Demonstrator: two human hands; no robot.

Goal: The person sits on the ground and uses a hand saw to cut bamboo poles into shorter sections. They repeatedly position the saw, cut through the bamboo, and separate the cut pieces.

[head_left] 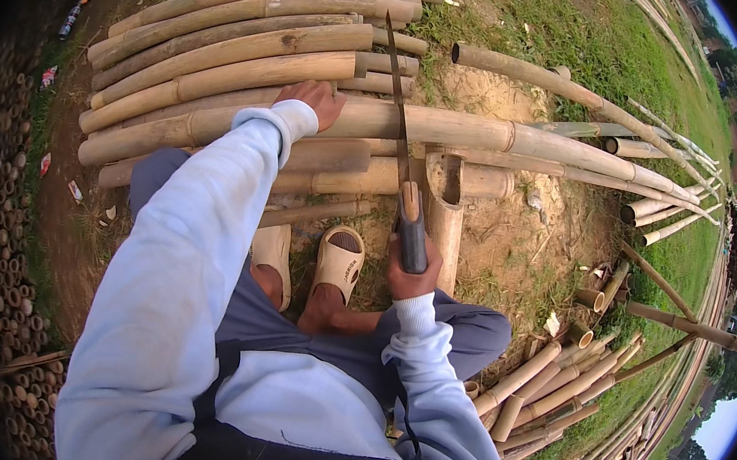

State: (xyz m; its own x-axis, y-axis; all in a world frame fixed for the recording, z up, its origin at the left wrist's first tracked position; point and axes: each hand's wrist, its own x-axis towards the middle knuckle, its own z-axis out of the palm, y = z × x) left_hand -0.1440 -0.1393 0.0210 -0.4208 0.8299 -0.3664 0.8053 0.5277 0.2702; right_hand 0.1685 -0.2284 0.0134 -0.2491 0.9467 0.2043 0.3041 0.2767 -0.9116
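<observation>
A long bamboo pole (pixel 462 129) runs across in front of me, from the stack on the left out to the far right. My left hand (pixel 314 102) grips the pole, left of the saw blade. In my right hand (pixel 413 274) is the dark handle of a hand saw (pixel 403 87), its long blade pointing away from me and crossing the pole. Whether the teeth have cut into the bamboo cannot be made out. Just right of the blade, a thick bamboo post (pixel 446 237) with a hollow in its top stands close beneath the pole.
Cut bamboo lengths (pixel 263 38) lie stacked at the far left. Longer poles (pixel 560 82) stretch away at the right. Short offcuts (pixel 540 384) are piled at the lower right near a bamboo frame (pixel 696 327). My sandalled feet (pixel 340 263) are below the pole.
</observation>
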